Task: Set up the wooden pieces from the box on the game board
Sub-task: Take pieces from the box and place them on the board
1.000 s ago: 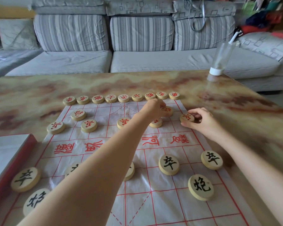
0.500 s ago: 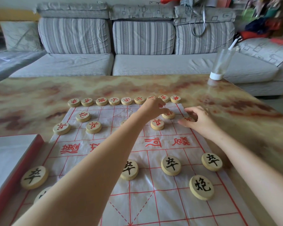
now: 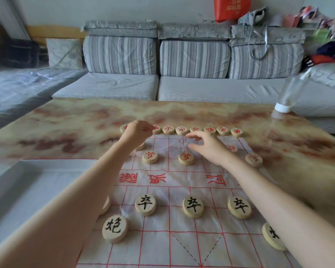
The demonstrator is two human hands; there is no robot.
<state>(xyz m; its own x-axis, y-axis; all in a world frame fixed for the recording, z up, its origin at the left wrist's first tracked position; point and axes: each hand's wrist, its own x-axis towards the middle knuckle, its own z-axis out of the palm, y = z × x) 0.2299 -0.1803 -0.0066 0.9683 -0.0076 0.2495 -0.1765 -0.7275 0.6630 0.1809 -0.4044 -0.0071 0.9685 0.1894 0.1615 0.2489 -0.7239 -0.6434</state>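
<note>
The red pieces (image 3: 186,158) stand on the far half of the board (image 3: 182,248), most in a row along its far edge. The black pieces (image 3: 193,206) stand on its near half. The left hand (image 3: 139,130) is at the far row's left end with its fingers curled together; I cannot tell whether it pinches a piece. The right hand (image 3: 207,146) hovers over the board's far middle, fingers loosely spread, holding nothing. The board lies on the tabletop (image 3: 66,122), with the box (image 3: 27,182) to its left and a bottle (image 3: 286,93) beyond its far right corner.
</note>
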